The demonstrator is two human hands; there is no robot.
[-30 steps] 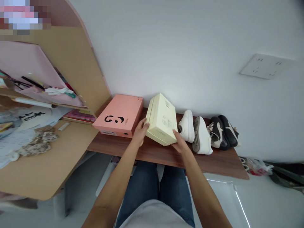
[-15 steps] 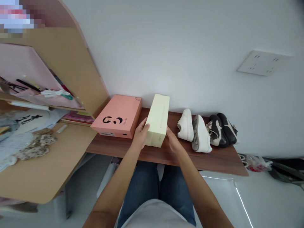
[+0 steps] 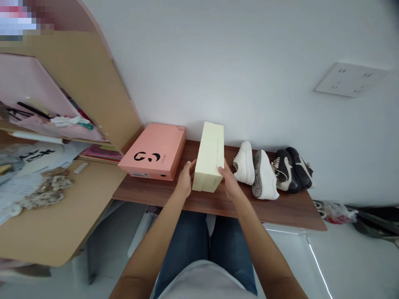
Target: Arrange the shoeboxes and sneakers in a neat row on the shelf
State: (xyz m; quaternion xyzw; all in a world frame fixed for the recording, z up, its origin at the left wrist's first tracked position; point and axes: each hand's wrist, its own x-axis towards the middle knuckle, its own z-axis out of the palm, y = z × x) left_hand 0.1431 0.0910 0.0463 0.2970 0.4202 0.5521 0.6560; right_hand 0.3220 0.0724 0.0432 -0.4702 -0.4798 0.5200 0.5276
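Note:
A long pale-yellow shoebox (image 3: pixel 210 151) stands on the brown wooden board, between my two hands. My right hand (image 3: pixel 231 182) grips its right side, with the thumb on the near top edge and the fingers hidden behind the side. My left hand (image 3: pixel 184 180) is at the left side, its fingers stretched out and the thumb off the top; whether it touches the box I cannot tell. Left of it lies a larger pink shoebox (image 3: pixel 157 151) with black lettering. On the right are a pair of white shoes (image 3: pixel 266 178) and a pair of black shoes (image 3: pixel 286 172).
Behind the brown board (image 3: pixel 199 203) rises a white wall with a socket plate (image 3: pixel 350 79). A light-wood desk (image 3: pixel 84 195) with papers and a patterned cloth stands at left. A plastic bag (image 3: pixel 336 212) lies at far right, beyond the board's end.
My left thumb has come off the box's top and that hand has loosened. My right thumb has moved onto the top edge, and the box has turned slightly.

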